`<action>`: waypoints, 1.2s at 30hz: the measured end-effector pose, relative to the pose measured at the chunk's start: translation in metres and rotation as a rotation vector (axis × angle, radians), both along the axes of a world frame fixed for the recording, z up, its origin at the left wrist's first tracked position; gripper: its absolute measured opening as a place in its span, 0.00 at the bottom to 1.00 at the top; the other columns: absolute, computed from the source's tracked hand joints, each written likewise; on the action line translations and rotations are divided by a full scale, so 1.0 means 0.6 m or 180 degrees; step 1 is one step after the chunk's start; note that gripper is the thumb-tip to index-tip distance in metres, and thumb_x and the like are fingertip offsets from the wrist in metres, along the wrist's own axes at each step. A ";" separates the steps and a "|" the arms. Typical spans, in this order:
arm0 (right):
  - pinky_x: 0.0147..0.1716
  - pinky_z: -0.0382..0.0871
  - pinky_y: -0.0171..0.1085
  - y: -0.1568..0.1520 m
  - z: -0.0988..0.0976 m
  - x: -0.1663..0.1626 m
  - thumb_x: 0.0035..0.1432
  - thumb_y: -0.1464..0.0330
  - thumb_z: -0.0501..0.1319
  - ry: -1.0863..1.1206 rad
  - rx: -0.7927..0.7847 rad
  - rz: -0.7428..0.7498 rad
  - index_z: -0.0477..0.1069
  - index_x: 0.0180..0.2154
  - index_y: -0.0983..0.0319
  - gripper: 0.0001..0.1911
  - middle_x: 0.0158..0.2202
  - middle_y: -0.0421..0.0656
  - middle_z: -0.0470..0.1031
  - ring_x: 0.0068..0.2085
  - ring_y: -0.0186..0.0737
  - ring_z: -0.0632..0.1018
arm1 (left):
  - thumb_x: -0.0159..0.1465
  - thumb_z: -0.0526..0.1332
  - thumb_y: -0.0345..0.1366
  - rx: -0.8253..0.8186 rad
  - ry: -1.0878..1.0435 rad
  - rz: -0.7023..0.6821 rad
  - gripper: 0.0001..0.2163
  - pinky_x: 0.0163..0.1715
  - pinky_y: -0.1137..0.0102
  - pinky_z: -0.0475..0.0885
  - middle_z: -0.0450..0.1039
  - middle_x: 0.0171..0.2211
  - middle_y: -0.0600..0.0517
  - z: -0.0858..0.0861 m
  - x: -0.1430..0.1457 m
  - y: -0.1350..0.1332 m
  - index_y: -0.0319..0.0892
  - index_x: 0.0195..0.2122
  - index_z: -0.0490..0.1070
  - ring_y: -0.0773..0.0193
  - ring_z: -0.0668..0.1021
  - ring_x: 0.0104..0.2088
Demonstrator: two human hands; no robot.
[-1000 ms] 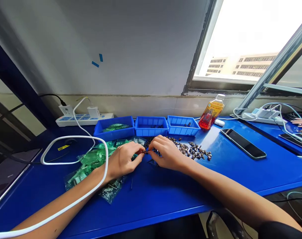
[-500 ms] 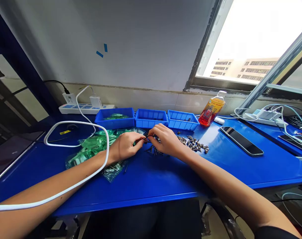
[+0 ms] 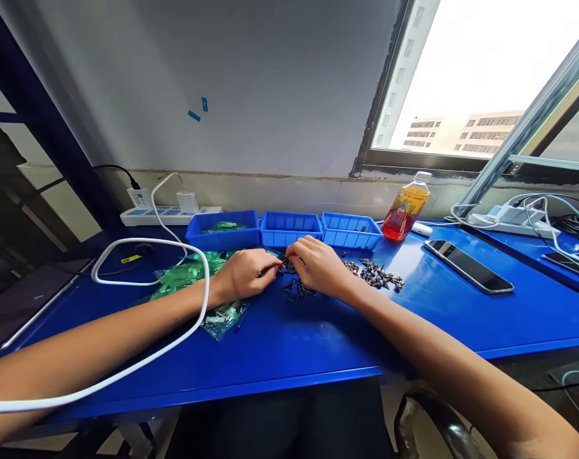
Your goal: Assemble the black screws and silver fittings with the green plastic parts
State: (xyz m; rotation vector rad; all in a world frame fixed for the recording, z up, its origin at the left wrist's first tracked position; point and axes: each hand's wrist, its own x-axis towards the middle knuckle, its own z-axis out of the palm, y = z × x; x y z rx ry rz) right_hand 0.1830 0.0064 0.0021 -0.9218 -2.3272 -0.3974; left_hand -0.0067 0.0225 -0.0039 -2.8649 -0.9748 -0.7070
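Observation:
My left hand (image 3: pixel 248 275) is closed in a pinch beside the green plastic packets (image 3: pixel 188 275); a small dark piece, perhaps a screw, shows at its fingertips. Close against it, my right hand (image 3: pixel 315 262) bends over the dark screws (image 3: pixel 297 288), thumb and fingers pinched together. What its fingertips grip is hidden. To the right of that hand lies a heap of short metal screws (image 3: pixel 378 275). A clear bag (image 3: pixel 225 319) with small parts rests below my left wrist.
Three blue bins stand along the wall: left (image 3: pixel 222 239), middle (image 3: pixel 290 237), right (image 3: pixel 350 239). A drink bottle (image 3: pixel 404 213) and a phone (image 3: pixel 468 266) are to the right. A white cable (image 3: pixel 206 280) loops over my left forearm. A power strip (image 3: pixel 169 215) sits behind.
My view has shifted slightly. Both hands stay together over the screws, with the fingertips moved a little; the dark piece at my left fingertips shows less.

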 end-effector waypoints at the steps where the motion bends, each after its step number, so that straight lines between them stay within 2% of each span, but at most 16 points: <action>1: 0.33 0.63 0.37 0.001 -0.001 0.000 0.59 0.73 0.50 0.0006 0.0005 0.0000 0.68 0.33 0.62 0.09 0.30 0.44 0.72 0.32 0.38 0.69 | 0.60 0.49 0.34 -0.0074 -0.0046 -0.0029 0.14 0.34 0.71 0.69 0.78 0.32 0.50 -0.001 0.001 0.002 0.42 0.35 0.74 0.63 0.77 0.33; 9: 0.34 0.65 0.36 -0.002 0.000 -0.006 0.60 0.73 0.50 0.0227 -0.0121 0.0212 0.68 0.33 0.62 0.09 0.31 0.45 0.74 0.33 0.38 0.70 | 0.61 0.49 0.37 -0.0299 -0.0241 -0.0075 0.13 0.30 0.72 0.66 0.75 0.28 0.51 -0.002 -0.002 -0.002 0.41 0.30 0.72 0.64 0.74 0.29; 21: 0.37 0.68 0.37 -0.003 0.002 -0.006 0.58 0.73 0.53 0.0374 -0.0179 0.0092 0.71 0.37 0.64 0.09 0.33 0.46 0.77 0.35 0.39 0.74 | 0.61 0.49 0.37 -0.0217 -0.0278 0.0004 0.13 0.30 0.72 0.66 0.75 0.27 0.51 0.000 -0.001 -0.004 0.41 0.29 0.72 0.64 0.75 0.29; 28: 0.36 0.68 0.36 -0.002 -0.003 -0.006 0.60 0.73 0.51 0.0099 -0.0243 0.0067 0.69 0.49 0.66 0.17 0.34 0.46 0.78 0.34 0.37 0.75 | 0.62 0.50 0.35 -0.0188 -0.0394 -0.0235 0.12 0.28 0.74 0.65 0.74 0.25 0.52 -0.005 -0.004 0.000 0.40 0.30 0.72 0.66 0.73 0.26; 36: 0.37 0.68 0.36 -0.004 -0.002 -0.009 0.59 0.73 0.52 -0.0121 -0.0450 -0.0210 0.73 0.44 0.66 0.15 0.39 0.48 0.79 0.38 0.40 0.77 | 0.61 0.50 0.34 -0.0265 -0.0324 -0.0239 0.11 0.30 0.73 0.66 0.75 0.28 0.51 -0.007 -0.004 0.004 0.40 0.32 0.72 0.65 0.75 0.29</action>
